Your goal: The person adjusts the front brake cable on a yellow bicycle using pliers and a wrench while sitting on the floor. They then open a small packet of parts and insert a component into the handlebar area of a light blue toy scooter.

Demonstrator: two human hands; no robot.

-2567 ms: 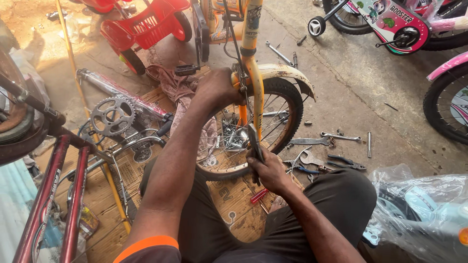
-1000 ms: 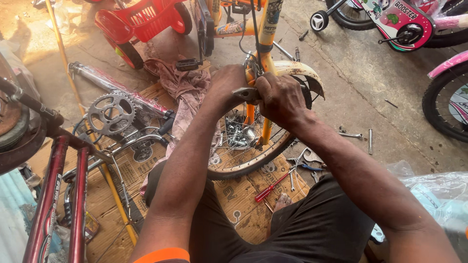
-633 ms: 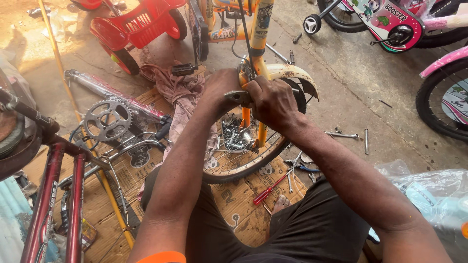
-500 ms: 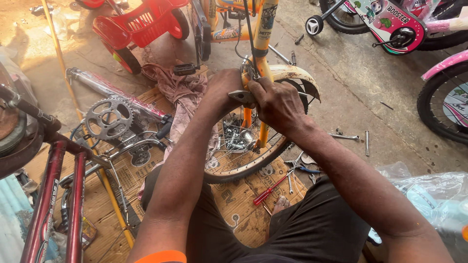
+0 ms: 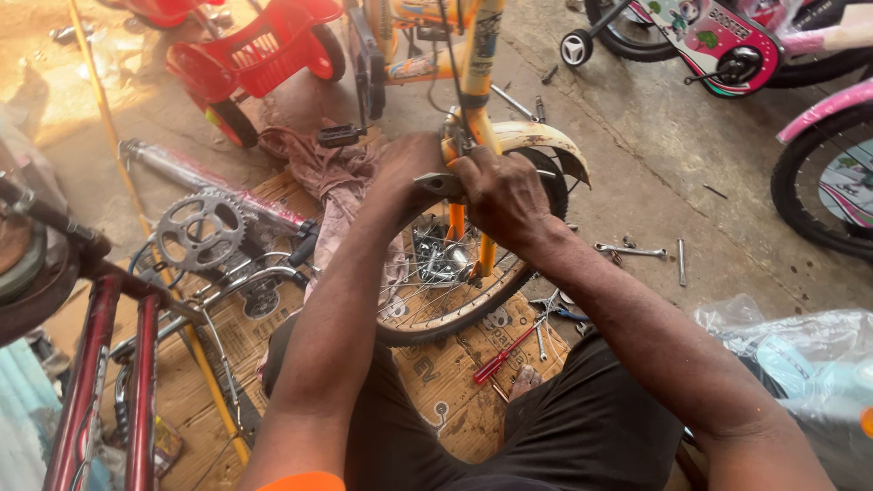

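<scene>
Both of your hands close around the top of the small yellow bicycle's fork (image 5: 475, 86), where it meets the cream mudguard (image 5: 546, 145): your right hand (image 5: 500, 195) wraps over the front with its fingers curled tight, and your left hand (image 5: 409, 168) clamps from the other side, the two touching. A grey metal piece (image 5: 438, 185) sticks out between them; whether it is a tool or part of the bicycle, you cannot tell. Directly below your grip sits the front wheel (image 5: 455, 291), its spokes and hub showing between your forearms, resting on flattened cardboard (image 5: 455, 391). Just beneath the wheel, toward you, lies a red-handled screwdriver (image 5: 500, 356). To the right of your grip, on the concrete, lies a spanner (image 5: 632, 249), well apart from your hands. To the left, a pinkish rag (image 5: 332, 177) is draped near a black pedal (image 5: 341, 136), and farther left a toothed chainring (image 5: 200, 229) stands on another frame. Beyond your hands sits a red toy vehicle (image 5: 259, 55).
</scene>
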